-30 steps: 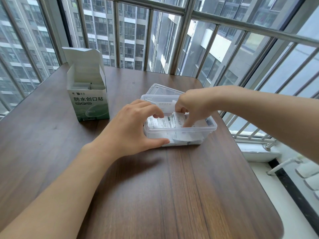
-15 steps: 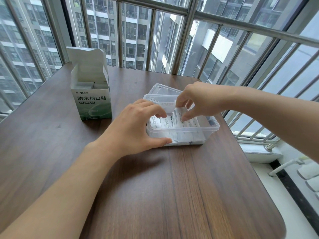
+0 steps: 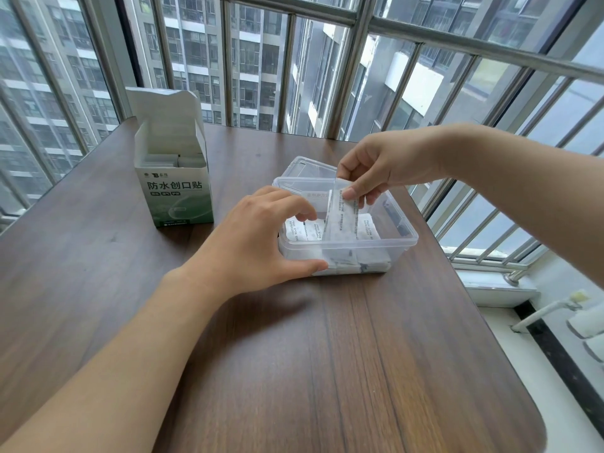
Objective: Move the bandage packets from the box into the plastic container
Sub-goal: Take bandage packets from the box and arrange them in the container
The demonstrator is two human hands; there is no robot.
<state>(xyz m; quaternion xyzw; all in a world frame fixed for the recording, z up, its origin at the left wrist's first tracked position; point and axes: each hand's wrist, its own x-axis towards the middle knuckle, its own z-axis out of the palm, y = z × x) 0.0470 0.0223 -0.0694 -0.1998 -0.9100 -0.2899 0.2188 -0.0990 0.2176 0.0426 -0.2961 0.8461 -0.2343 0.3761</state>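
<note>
Right of centre, our right hand pinches one bandage packet by its top edge, hanging it upright over the plastic container. Our left hand grips the container's near left corner, thumb along the front wall, steadying it on the table. Best, we'd say, to lower the packet flat onto the packets already inside before letting go, so it doesn't stand on end. It's thin, papery, white with fine print; the container is clear, rigid, round-cornered, its lid behind it. The cardboard box, upper left, stands open with more packets showing.
</note>
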